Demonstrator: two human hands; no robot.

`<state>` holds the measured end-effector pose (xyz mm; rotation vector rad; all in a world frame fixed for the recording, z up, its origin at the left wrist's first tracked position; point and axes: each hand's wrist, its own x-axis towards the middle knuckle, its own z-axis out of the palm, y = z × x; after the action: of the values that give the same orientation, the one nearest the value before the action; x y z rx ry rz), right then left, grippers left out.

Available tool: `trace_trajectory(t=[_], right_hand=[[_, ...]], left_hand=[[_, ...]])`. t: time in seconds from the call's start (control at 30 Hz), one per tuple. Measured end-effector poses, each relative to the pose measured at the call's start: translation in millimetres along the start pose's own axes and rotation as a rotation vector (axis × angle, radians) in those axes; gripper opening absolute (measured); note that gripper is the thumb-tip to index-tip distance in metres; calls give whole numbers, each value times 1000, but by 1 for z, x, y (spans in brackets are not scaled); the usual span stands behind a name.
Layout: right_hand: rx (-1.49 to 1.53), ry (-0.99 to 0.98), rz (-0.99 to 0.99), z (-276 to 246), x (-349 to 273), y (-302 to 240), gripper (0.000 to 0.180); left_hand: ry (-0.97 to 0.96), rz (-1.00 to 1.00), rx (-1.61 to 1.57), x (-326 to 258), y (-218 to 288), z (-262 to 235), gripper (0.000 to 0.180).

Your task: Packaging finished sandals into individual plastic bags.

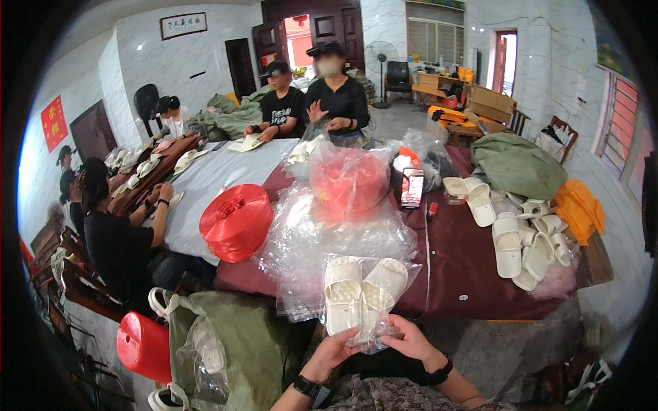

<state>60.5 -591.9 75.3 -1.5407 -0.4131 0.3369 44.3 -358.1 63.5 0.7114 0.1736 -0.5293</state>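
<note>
A pair of cream slide slippers [345, 296] lies side by side inside a clear plastic bag [410, 268], held just past the table's front edge. My left hand [333, 354] pinches the bag's near left end by the slippers, thumb on top. On the near right end, my right hand [413, 340] grips the same bag with its fingers closed on the plastic. Flat clear bags [301, 236] are spread on the table directly beyond the slippers.
Red twine rolls [236, 222] stand on the maroon-covered table [449, 274], one wrapped in plastic. Loose cream slippers [508, 240] pile up at right, near a phone [412, 187]. A green sack [236, 342] sits at my left. Several people [336, 96] work around the table.
</note>
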Motion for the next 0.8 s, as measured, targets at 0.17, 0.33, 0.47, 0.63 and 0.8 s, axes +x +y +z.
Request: trace_trajectory(t=[0.17,0.33,0.47,0.63,0.8], right_hand=[[-101,-85,-124,-27,13,-27,38],[-164,310,-111,-57,27,-37,22],[-309,501,-190,-99,39,9,15],[-432,638,-212,-117,44,38,12],[-696,664,-309,-105,41,36,7]], left_hand=[[184,117,80,-43,22,11,50],[547,488,306,-145,95,54,42],[914,1014,754,-244,132,17,28],[1608,984,1393,-334,148,-36,40],[1443,284,777,-325,122,-103,40]])
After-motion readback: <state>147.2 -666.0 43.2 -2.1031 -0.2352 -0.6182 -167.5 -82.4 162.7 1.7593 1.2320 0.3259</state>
